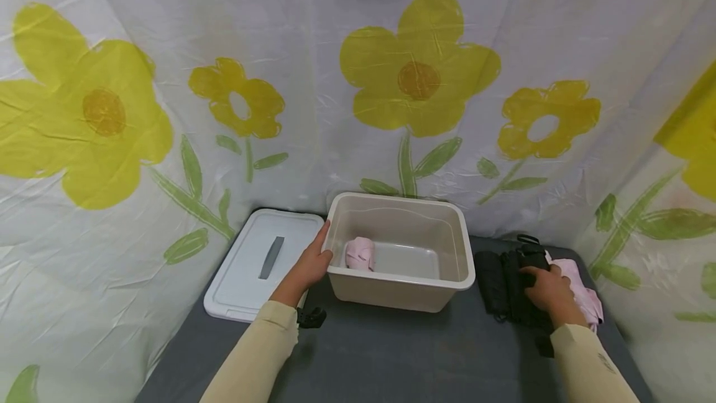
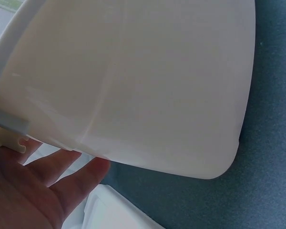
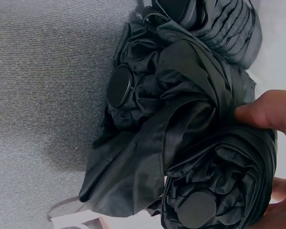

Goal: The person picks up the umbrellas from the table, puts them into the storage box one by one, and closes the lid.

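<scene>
In the head view my left hand (image 1: pixel 309 266) is at the left rim of a beige plastic storage bin (image 1: pixel 391 291), its fingers fairly straight against the wall. From the left wrist, the fingers (image 2: pixel 81 183) touch the outside of that wall. Inside the bin, at the left, lies a small folded pink cloth bundle (image 1: pixel 360 254). At the right, my right hand (image 1: pixel 550 294) grips a rolled black folding umbrella (image 3: pixel 219 176), thumb on one side and fingers on the other. Beside it lies a looser black folding umbrella (image 3: pixel 167 95), with another black umbrella (image 3: pixel 229 28) beyond.
A white lid (image 1: pixel 240 278) with a grey handle (image 1: pixel 271 258) lies left of the bin. Pink fabric (image 1: pixel 582 294) lies partly behind the right hand. Everything rests on a dark grey table (image 1: pixel 414 359). A flower-printed curtain (image 1: pixel 313 111) stands close behind and along the sides.
</scene>
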A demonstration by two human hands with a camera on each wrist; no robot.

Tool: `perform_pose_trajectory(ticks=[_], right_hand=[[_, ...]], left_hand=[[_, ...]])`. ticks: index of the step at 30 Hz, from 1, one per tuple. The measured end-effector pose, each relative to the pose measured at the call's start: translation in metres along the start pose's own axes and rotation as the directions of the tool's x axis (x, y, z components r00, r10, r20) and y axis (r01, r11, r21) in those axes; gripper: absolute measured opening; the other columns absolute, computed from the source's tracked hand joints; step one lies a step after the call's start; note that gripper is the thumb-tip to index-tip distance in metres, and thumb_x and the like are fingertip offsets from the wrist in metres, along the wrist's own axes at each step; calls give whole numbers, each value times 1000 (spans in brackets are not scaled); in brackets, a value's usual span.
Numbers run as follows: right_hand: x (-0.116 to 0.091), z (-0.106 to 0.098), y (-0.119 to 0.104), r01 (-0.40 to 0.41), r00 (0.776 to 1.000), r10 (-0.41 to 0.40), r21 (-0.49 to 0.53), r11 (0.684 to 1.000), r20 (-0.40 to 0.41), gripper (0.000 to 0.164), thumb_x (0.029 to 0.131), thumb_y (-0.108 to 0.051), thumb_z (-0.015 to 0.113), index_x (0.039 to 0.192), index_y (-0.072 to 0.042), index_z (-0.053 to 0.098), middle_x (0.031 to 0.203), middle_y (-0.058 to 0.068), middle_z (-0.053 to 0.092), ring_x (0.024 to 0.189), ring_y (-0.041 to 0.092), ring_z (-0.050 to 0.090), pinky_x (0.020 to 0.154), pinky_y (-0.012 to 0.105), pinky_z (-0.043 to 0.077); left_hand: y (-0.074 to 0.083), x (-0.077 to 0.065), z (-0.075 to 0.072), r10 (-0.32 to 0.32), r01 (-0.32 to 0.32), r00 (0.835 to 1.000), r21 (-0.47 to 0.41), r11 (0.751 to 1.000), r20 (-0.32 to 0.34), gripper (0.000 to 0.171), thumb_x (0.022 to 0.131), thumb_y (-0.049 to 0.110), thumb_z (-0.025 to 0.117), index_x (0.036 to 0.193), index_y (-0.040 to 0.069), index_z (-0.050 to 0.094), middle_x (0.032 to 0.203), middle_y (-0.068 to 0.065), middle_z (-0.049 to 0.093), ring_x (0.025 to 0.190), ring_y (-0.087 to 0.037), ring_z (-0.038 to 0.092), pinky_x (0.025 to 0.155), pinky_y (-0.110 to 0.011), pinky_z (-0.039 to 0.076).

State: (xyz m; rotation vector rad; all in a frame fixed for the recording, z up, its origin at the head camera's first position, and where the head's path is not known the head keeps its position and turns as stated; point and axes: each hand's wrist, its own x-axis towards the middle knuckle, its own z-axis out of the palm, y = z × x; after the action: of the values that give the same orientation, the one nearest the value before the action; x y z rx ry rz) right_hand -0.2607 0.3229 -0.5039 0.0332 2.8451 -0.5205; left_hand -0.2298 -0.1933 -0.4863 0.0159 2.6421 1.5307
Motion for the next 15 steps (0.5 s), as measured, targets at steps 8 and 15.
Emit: perform_pose_trajectory(ticks=[8,15], right_hand=[[-7,3,4,89,991,-89,-11,996,-95,51,84,-11,57,133,0,52,135,50,21,108,71,31,78,73,38],[-16,3,-1,192,962,-195,-34,981,-191,48,82,-9,60,128,0,57,132,51,29,118,67,31,89,74,31]], left_hand=[[0,0,-1,-7,7,1000,9,1000,9,72,96,9,34,158,28,2,163,-11,12,149,-33,15,117,-56,19],[4,-1,-2,-18,18,1000,0,1000,15,71,97,10,33,157,29,1,163,-11,12,149,-34,15,117,-57,18]])
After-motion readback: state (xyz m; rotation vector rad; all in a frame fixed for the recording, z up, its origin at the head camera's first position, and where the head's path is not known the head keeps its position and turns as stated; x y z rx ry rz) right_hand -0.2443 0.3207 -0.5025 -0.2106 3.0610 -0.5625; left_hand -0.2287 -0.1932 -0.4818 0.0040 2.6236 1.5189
